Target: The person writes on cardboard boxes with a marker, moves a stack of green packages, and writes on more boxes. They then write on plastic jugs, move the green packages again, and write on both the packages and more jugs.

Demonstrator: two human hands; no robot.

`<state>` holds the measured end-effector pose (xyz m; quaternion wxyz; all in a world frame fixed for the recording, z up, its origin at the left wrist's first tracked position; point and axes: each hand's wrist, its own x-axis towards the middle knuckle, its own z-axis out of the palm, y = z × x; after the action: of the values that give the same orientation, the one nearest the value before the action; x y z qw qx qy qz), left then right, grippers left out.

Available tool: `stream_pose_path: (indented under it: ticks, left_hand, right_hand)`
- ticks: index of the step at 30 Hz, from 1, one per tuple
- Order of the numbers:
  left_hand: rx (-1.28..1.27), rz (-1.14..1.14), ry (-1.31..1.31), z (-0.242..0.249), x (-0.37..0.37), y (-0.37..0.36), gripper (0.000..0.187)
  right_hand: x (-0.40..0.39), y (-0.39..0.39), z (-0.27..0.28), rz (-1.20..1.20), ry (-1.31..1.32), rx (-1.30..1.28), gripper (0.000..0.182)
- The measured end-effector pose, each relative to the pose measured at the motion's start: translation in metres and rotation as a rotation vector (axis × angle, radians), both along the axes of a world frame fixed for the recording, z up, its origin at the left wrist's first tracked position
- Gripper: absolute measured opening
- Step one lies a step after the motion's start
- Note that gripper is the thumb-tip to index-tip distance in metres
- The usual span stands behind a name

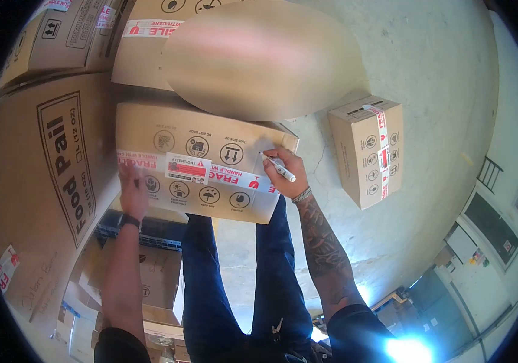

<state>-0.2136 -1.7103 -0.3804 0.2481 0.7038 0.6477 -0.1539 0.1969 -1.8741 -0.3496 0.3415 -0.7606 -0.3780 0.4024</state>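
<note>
While the left hand [133, 192] lies flat with its fingers [127, 172] spread loosely against the near face of a cardboard box [210, 163], the right hand [286, 169] works at the box's right end. The right fingers [277, 158] are closed narrowly around a white marker [278, 167], whose dark tip touches the cardboard just above a strip of red-and-white fragile tape [234, 177]. That tape runs across the box face, and a white attention label [188, 167] with red print sits on it, between the two hands. Rows of round handling symbols are printed above and below the tape.

A dark watch [129, 221] sits on the left wrist, and a beaded bracelet [302, 195] circles the right wrist above a tattooed forearm. The box rests in front of the person's legs in dark blue trousers [234, 284].

To the left stands a larger carton printed "Food Pail" [59, 175], just beside the held box. More taped cartons are stacked behind it. Well apart to the right, a smaller sealed box [368, 148] sits alone on the concrete floor [440, 91]. A blurred oval patch hides whatever is above the box.
</note>
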Motion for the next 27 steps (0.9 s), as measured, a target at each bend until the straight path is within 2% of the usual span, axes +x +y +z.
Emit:
stream_pose_path:
  ticks: [2,8,14,17,23,26,27]
  left_hand:
    - [-0.074,-0.003,0.080,0.017,0.013,0.010,0.061]
    - [-0.215,-0.169,0.155,0.023,-0.003,0.036,0.059]
    - [-0.246,-0.222,0.123,0.023,-0.009,0.044,0.058]
    - [-0.234,-0.275,0.180,0.022,-0.006,0.044,0.059]
    - [-0.324,-0.225,0.213,0.034,0.004,0.050,0.057]
    - [-0.278,-0.215,0.158,0.025,-0.005,0.048,0.058]
    - [-0.277,-0.227,0.163,0.026,-0.003,0.047,0.058]
  right_hand:
    - [0.000,0.004,-0.001,0.017,-0.053,0.027,0.020]
    - [0.000,0.007,-0.010,-0.070,-0.086,0.039,0.016]
    - [0.004,0.005,-0.015,-0.042,-0.147,0.032,0.019]
    - [0.003,0.006,-0.016,-0.051,-0.168,0.055,0.014]
    - [0.006,0.007,-0.013,0.008,-0.075,-0.065,0.016]
    - [0.008,0.005,-0.021,-0.054,-0.162,0.042,0.014]
    - [0.012,0.003,-0.024,-0.007,-0.164,0.041,0.014]
